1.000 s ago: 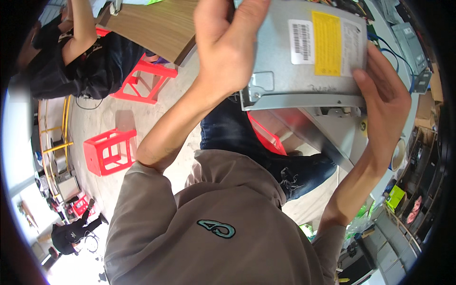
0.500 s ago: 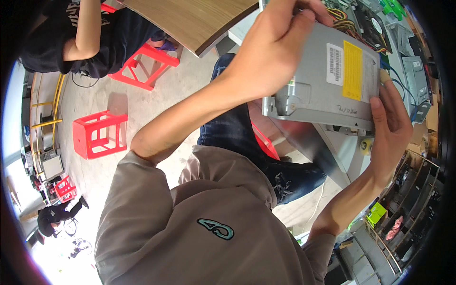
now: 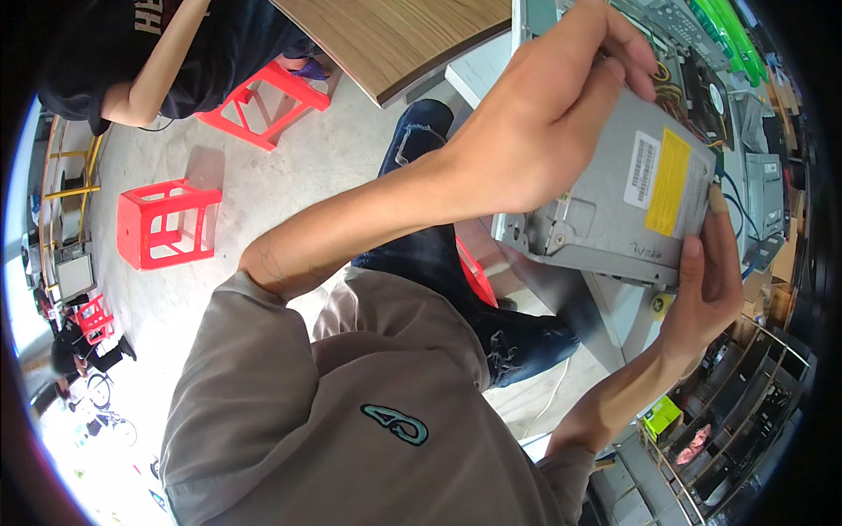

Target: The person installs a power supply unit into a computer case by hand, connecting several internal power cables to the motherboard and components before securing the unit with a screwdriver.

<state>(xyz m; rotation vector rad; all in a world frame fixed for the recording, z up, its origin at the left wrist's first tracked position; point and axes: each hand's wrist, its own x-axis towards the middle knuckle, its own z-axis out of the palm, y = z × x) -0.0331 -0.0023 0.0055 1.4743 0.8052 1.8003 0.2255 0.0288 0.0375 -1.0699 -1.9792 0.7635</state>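
Observation:
In front of me at the upper right is a flat metal optical disc drive (image 3: 605, 210) with a white barcode label and a yellow label. It sits tilted, close over an opened computer case (image 3: 640, 17) with bundled wires. My left hand (image 3: 561, 114) reaches across its far left part, the fingers bent over the far edge, their tips partly hidden. My right hand (image 3: 715, 272) grips the drive's right edge, with the thumb on the near corner and the fingers along the side. A black fan (image 3: 709, 101) and coloured wires (image 3: 668, 88) show just beyond the drive.
A wooden tabletop (image 3: 395, 39) juts in at the top. Red plastic stools (image 3: 167, 223) stand on the floor to the left, near a seated person in dark clothes (image 3: 88, 79). At the lower right a wire rack (image 3: 728, 421) holds dark parts and a green box (image 3: 662, 416).
The drive and both hands appear slightly lower in the view, and the drive is tilted more. The surroundings have shifted too, as my head has moved. Both hands keep their hold.

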